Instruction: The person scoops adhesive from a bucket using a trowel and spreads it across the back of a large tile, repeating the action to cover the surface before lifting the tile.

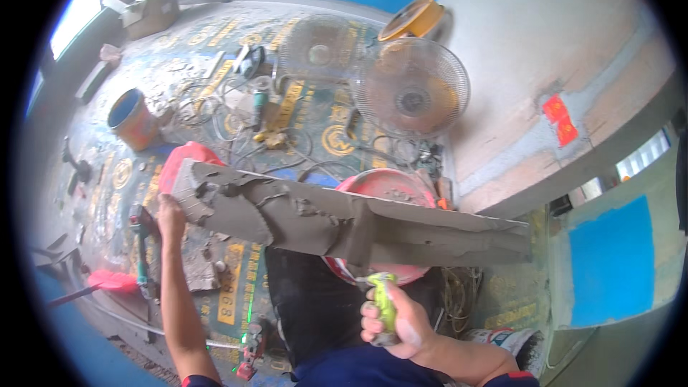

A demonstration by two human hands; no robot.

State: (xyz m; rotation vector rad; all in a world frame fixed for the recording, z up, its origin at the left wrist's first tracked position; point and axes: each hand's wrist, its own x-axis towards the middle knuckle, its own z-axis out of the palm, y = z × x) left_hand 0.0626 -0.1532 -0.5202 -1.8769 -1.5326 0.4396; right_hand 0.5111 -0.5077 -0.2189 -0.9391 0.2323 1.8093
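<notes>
A long narrow slab [308, 218] lies across in front of me, coated with wet grey mortar that is ridged on the left and smoother on the right. My left hand [170, 219] grips its left end, fingers partly hidden behind the edge. My right hand [401, 321] is closed around the green handle of a trowel [385, 301]. The trowel's mortar-smeared blade rests against the coating right of the middle. Under the slab stands a red bucket [390, 185], partly covered by it. A red thing [190, 161] shows behind the left end.
A fan with a wire cage [412, 93] and a yellow reel-like drum [416, 18] stand by the right wall. Cables and power tools [259, 104] litter the printed floor covering. A bucket [132, 120] stands left; a white bucket [527, 347] sits lower right.
</notes>
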